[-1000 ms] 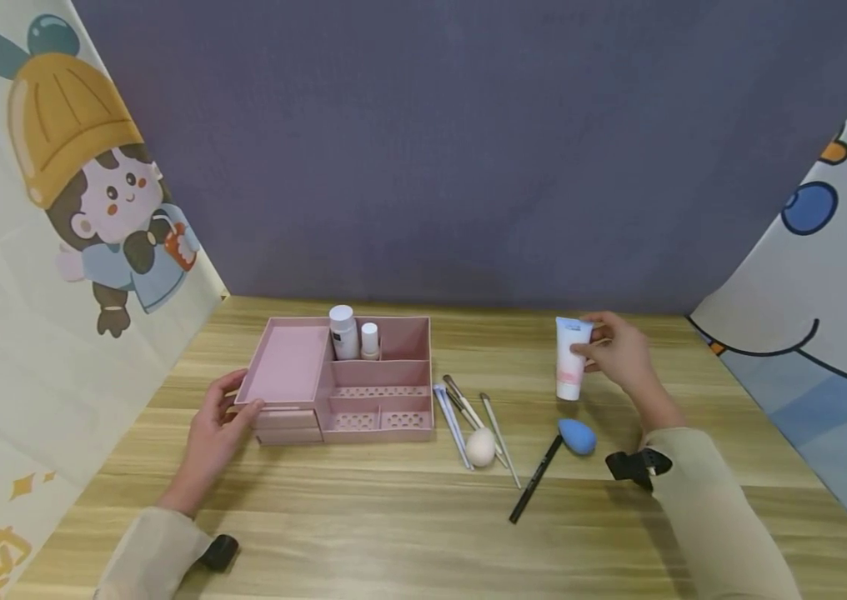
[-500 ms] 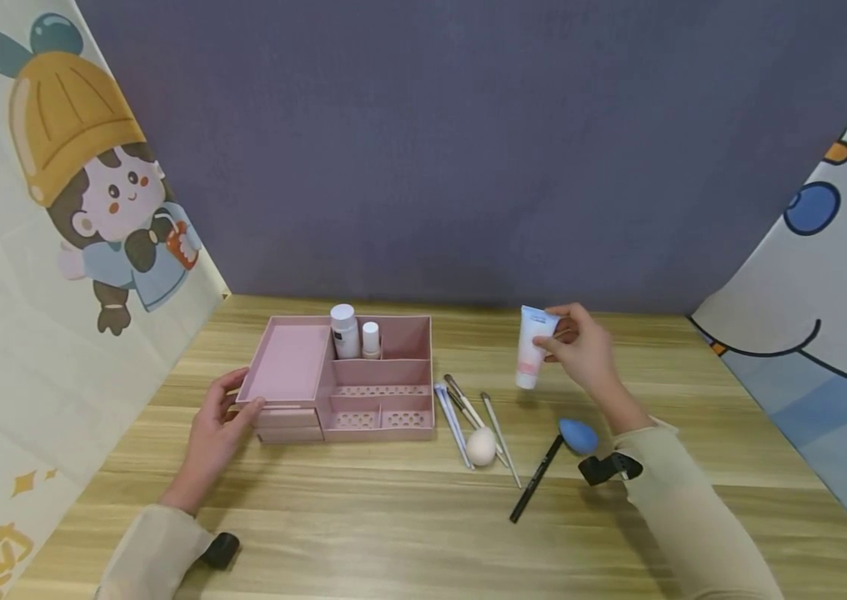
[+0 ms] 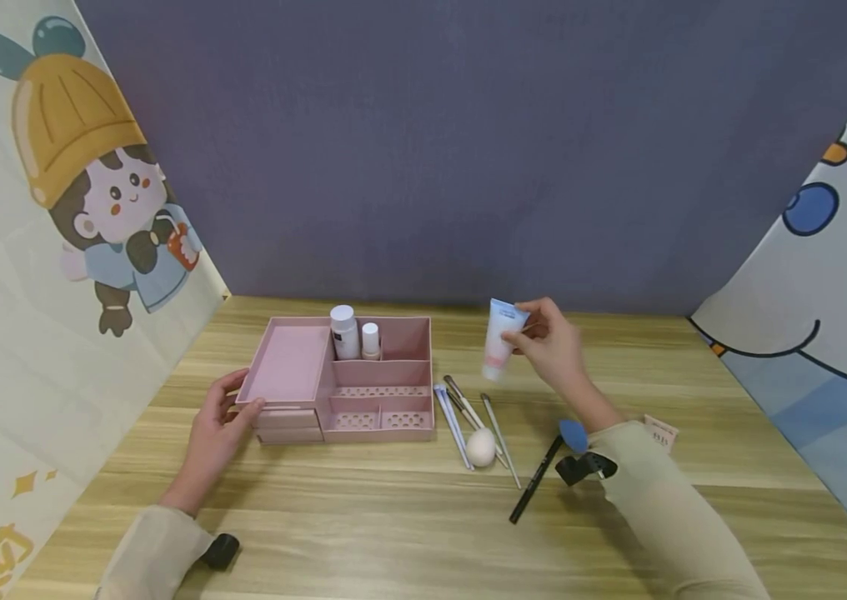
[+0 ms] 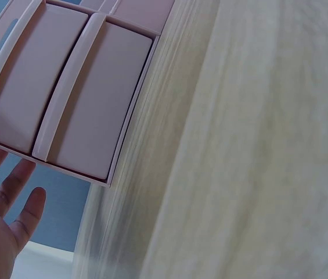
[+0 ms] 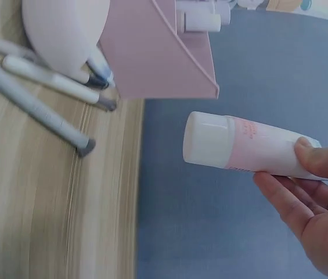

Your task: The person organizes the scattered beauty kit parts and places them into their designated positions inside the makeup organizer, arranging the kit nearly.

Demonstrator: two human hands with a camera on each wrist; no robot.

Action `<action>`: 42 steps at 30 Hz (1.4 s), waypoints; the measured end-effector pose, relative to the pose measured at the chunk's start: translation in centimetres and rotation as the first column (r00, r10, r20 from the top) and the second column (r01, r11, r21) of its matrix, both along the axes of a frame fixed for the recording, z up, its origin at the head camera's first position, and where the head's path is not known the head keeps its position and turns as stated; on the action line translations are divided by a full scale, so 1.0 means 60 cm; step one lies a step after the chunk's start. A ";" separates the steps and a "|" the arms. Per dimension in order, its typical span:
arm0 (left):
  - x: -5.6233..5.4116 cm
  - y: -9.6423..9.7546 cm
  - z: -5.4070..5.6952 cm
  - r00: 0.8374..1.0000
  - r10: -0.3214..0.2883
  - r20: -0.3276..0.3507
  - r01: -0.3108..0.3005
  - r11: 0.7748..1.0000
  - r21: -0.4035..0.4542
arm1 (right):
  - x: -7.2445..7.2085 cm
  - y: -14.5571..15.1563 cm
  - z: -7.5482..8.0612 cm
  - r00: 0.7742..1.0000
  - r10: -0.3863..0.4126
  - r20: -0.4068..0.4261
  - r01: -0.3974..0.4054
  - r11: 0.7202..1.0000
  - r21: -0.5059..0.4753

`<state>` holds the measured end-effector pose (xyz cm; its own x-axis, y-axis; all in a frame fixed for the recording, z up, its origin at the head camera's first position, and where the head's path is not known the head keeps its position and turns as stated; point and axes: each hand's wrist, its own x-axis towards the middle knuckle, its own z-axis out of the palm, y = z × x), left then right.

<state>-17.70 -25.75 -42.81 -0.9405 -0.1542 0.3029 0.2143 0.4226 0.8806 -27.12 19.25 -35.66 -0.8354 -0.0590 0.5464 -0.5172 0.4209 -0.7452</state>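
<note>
The squeeze tube is in my right hand, pinched between thumb and fingers near its flat end, and seems to be raised above the table. It lies just left of my right palm, with its long axis leaning in the head view: flat end up and to the right, white cap down and a little to the left. From there the pink organizer is to the left, apart from the tube, its nearest wall being the right one, with the brushes on the near side of that gap. My left hand is much the farther one, across the organizer, its fingers loosely spread against the left side and its thumb at the front corner. As for writing, the tube carries dark lettering by its flat end and pink print near the cap, both too small for me to read. The larger bottle has a dark mark and the pale card some print; I can't make out a brand on either.
</note>
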 end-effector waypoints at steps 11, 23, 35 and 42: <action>0.003 0.001 -0.003 1.000 0.013 -0.013 -0.013 1.000 -0.022 | -0.002 -0.046 0.013 0.992 0.069 -0.108 -0.078 0.993 -0.085; 0.004 -0.001 -0.003 1.000 0.009 0.008 -0.009 1.000 -0.021 | -0.001 -0.100 0.036 0.974 0.154 -0.164 -0.174 0.978 -0.112; 0.003 0.001 -0.002 1.000 0.008 0.009 -0.008 1.000 -0.021 | -0.007 -0.143 0.037 0.953 0.195 -0.231 -0.230 0.964 -0.133; 0.003 0.002 0.000 1.000 0.008 0.011 -0.008 1.000 -0.021 | -0.018 -0.164 0.030 0.953 0.207 -0.223 -0.238 0.963 -0.124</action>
